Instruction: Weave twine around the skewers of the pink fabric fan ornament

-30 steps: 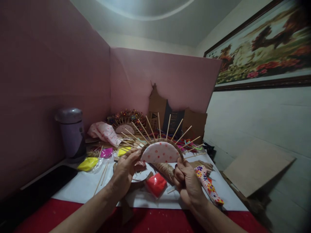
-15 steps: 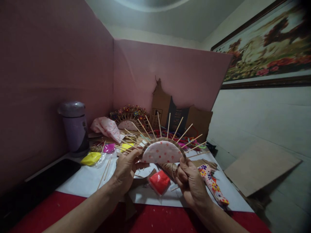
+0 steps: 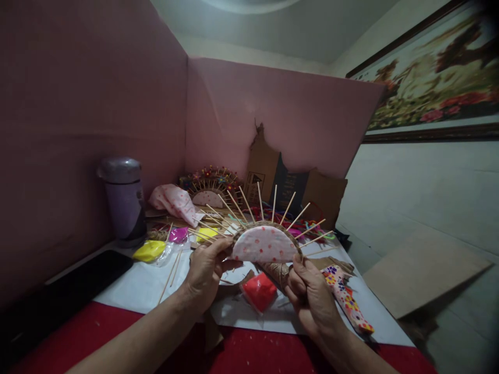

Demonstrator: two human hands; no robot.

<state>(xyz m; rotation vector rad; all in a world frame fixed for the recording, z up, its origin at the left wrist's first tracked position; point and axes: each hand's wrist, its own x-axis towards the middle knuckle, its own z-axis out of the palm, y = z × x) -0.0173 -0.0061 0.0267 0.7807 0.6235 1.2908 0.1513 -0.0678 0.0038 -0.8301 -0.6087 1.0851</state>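
Note:
A half-round piece (image 3: 265, 244) covered in white cloth with red dots is held upright above the table, its flat side down. Brown cord runs round its curved edge, and thin wooden sticks (image 3: 275, 203) fan outward from it. My left hand (image 3: 206, 267) pinches its left corner between thumb and fingers. At the right corner, my right hand (image 3: 310, 285) grips it with thumb and curled fingers. Below it lies a red packet (image 3: 259, 292), with a roll of twine (image 3: 277, 273) partly hidden behind the piece and my right hand.
A purple tumbler (image 3: 123, 205), yellow packet (image 3: 149, 251) and black phone-like slab (image 3: 91, 272) lie left. A similar decorated half-round piece (image 3: 208, 197) and torn cardboard (image 3: 323, 195) stand behind. A flower-patterned object (image 3: 346, 301) rests at right on white sheeting (image 3: 128, 291).
The view has shifted slightly, so most things appear a little further right. Both hands keep their hold on the half-round piece.

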